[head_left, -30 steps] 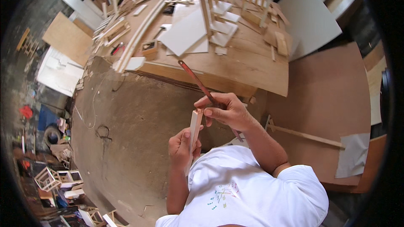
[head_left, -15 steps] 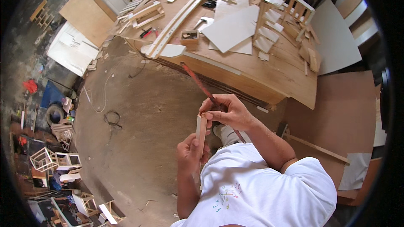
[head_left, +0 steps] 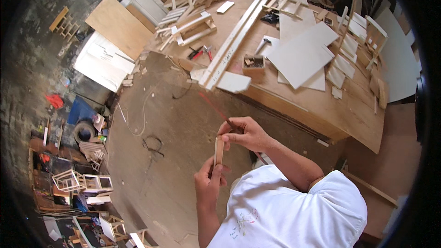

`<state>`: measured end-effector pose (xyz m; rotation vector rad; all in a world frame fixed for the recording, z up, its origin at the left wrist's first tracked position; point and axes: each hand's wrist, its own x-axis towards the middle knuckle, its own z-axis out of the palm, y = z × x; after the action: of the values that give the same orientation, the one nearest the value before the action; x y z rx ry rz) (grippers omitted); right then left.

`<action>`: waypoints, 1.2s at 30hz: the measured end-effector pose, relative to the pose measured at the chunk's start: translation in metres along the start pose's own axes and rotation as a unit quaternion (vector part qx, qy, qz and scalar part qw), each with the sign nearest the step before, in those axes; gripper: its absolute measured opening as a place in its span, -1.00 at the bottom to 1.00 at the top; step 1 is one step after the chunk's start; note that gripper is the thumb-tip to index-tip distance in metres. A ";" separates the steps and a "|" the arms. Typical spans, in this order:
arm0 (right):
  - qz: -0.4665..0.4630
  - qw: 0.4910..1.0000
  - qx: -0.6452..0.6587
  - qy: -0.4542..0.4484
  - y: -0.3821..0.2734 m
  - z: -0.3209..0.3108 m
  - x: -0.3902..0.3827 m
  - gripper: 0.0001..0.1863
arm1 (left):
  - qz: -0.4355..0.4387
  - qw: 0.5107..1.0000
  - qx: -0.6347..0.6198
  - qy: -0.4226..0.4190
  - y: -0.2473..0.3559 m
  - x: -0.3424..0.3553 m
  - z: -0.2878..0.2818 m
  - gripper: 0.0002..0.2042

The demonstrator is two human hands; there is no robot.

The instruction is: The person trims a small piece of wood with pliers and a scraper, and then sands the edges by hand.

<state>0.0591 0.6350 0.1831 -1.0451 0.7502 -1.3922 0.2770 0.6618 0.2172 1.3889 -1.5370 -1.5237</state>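
Note:
My left hand (head_left: pixel 209 178) is wrapped round a short, pale wooden strip (head_left: pixel 219 150), holding it upright in front of my white T-shirt. My right hand (head_left: pixel 243 133) grips a long, thin, worn red metal bar (head_left: pixel 212 104) that slants from upper left to lower right through its fingers. The thumb and fingertips of this hand also touch the top end of the strip. What exactly happens at that contact is too small to make out.
Ahead stands a large plywood workbench (head_left: pixel 353 128) with long battens (head_left: pixel 234 41), white panels (head_left: pixel 298 53), a small box (head_left: pixel 252 64), pliers (head_left: pixel 206 53) and wooden frames. At left, boards lean on a wall; a tyre (head_left: pixel 84 131) and small frames (head_left: pixel 69 181) lie below.
The view has turned, so the bench and surroundings sit further right and lower in the picture. Both hands appear lower, still holding the strip and red bar in much the same grip.

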 end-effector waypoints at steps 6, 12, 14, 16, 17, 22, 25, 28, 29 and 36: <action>0.019 0.997 -0.073 0.004 0.007 -0.009 0.083 -0.75 | 0.011 0.998 -0.059 -0.033 -0.007 0.087 -0.039 -0.67; 0.024 0.984 -0.094 0.148 0.009 -0.027 0.118 -0.73 | 0.084 0.982 -0.003 -0.167 0.000 0.181 -0.062 -0.66; 0.026 0.965 -0.123 0.228 0.009 -0.033 0.120 -0.70 | 0.109 0.969 0.057 -0.215 0.012 0.211 -0.063 -0.61; 0.024 0.947 -0.122 0.296 0.009 -0.037 0.114 -0.69 | 0.132 0.947 0.089 -0.278 0.022 0.238 -0.059 -0.60; 0.017 0.936 -0.120 0.330 0.007 -0.036 0.113 -0.68 | 0.140 0.934 0.095 -0.313 0.028 0.251 -0.057 -0.62; 0.075 0.825 -0.264 0.495 -0.001 -0.019 0.086 -0.67 | 0.160 0.858 0.140 -0.467 0.037 0.295 -0.029 -0.63; 0.064 0.738 -0.311 0.596 0.011 -0.005 0.047 -0.60 | 0.148 0.808 0.151 -0.550 0.025 0.301 -0.007 -0.61; 0.080 0.668 -0.240 0.700 0.029 0.003 -0.009 -0.58 | 0.134 0.758 0.155 -0.620 0.015 0.292 0.027 -0.59; 0.086 0.648 -0.218 0.724 0.033 0.006 -0.031 -0.57 | 0.135 0.743 0.157 -0.636 0.010 0.286 0.041 -0.58; 0.053 0.516 -0.149 0.842 0.040 0.024 -0.189 -0.56 | 0.117 0.675 0.214 -0.697 0.007 0.186 0.148 -0.62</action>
<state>0.0823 0.8193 0.1260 0.6344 2.4244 -1.9104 0.0837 0.5441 0.1456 -0.2017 -2.8918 -2.2273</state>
